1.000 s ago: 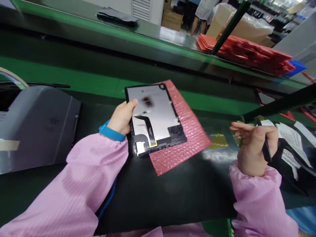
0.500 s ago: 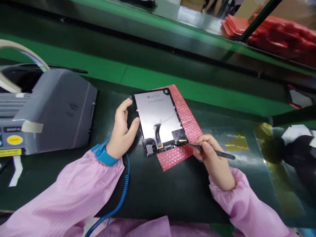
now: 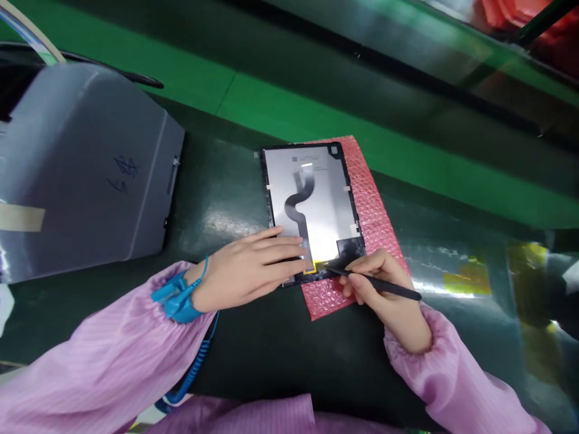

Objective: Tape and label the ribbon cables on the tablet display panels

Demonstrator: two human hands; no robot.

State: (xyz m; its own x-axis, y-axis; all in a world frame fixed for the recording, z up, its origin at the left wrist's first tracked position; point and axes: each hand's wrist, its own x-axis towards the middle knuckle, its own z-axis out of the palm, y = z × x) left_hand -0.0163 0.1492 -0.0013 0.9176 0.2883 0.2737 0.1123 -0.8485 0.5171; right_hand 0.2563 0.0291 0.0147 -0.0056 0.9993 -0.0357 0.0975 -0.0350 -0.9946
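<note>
A tablet screen assembly [image 3: 325, 211] lies with its silvery back up on a sheet of pink bubble wrap [image 3: 373, 205]. Along its middle runs a dark, S-shaped flex cable [image 3: 296, 205] with a yellow-edged end near the bottom edge. My left hand [image 3: 253, 265] rests over the assembly's lower left corner, fingers stretched out across it and hiding that corner. Between the thumb and fingers of my right hand [image 3: 377, 280] is a pair of black tweezers [image 3: 393, 288]. Their tips reach the bottom edge, right of the cable's yellow end; whether they grip anything there is unclear.
A grey machine [image 3: 99, 169] stands at the left. Yellow film strips [image 3: 470, 277] lie on the dark green bench at the right. A blue coiled cord [image 3: 192, 374] hangs from the blue wrist strap [image 3: 176, 298]. Red packaging [image 3: 511, 15] sits on the shelf behind.
My left hand has moved from beside the assembly onto its lower left corner. The tweezer tips have shifted left along the bottom edge. More of the cable shows, and the camera view has turned.
</note>
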